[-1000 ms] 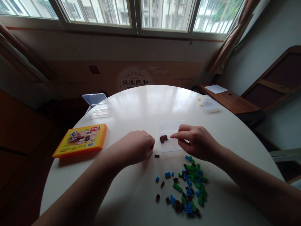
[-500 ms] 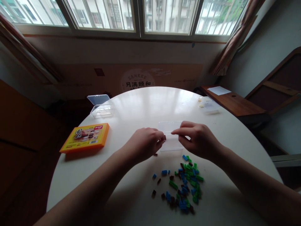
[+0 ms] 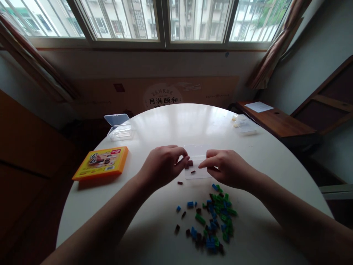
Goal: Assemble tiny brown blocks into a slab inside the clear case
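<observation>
On the clear tray [image 3: 202, 174], the brown cluster [image 3: 190, 163] is set by the nine-o'clock edge; any hold by the half-curled left hand [image 3: 164, 162] cannot be told. Nothing is seen held in the right hand [image 3: 229, 165], fingers loosely parted. Open tabletop [image 3: 179, 127] is offered toward twelve; five is blocked by bricks [image 3: 222, 206].

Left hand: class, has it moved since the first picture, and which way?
Yes: judged against the clear tray, the left hand has moved rightward, its fingers now over the tray's left edge.

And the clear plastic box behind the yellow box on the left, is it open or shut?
Open. The clear plastic box has its lid raised at a slant, not lying flat over it.
</observation>
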`<state>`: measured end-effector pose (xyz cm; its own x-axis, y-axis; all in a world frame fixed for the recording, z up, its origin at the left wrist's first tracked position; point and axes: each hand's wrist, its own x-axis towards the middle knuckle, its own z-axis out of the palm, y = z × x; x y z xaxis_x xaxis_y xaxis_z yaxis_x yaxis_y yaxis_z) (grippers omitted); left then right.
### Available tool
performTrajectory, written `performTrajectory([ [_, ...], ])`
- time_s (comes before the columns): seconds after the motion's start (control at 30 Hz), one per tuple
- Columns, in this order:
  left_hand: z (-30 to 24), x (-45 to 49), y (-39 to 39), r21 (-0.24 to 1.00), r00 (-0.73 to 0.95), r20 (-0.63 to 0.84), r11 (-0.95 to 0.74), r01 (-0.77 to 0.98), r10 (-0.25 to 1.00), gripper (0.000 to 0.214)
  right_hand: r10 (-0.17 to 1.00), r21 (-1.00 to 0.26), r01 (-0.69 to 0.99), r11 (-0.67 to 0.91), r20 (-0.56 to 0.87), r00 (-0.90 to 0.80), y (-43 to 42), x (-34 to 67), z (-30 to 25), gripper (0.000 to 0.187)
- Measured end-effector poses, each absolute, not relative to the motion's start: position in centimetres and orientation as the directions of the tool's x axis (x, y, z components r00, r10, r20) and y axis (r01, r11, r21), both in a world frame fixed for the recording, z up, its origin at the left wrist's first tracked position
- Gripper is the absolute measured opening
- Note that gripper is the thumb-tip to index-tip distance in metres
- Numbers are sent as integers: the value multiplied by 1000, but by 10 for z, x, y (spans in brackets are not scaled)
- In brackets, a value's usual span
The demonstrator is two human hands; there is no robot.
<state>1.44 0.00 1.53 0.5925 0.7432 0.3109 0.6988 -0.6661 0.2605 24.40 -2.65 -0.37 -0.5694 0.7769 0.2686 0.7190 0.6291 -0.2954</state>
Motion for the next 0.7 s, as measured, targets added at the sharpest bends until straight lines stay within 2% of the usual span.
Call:
performTrajectory([
  [0.1, 22, 2, 5, 272, 553, 358, -650, 710, 753, 23, 762, -294, 704, 647, 239, -601, -26, 242, -6, 33],
  [0.27, 17, -5, 16, 216, 692, 198, -719, 660, 695, 28, 749, -282, 696, 661, 191, -634, -23, 237, -11, 38],
  [0.37, 14, -5, 17, 192, 719, 132, -730, 656, 682, 29, 750, -273, 700, 660, 180, -637, -22, 236, -13, 39],
  [0.7, 16, -4, 10, 242, 768, 5, -746, 621, 641, 29, 812, -219, 782, 583, 147, -564, -28, 226, -11, 36],
])
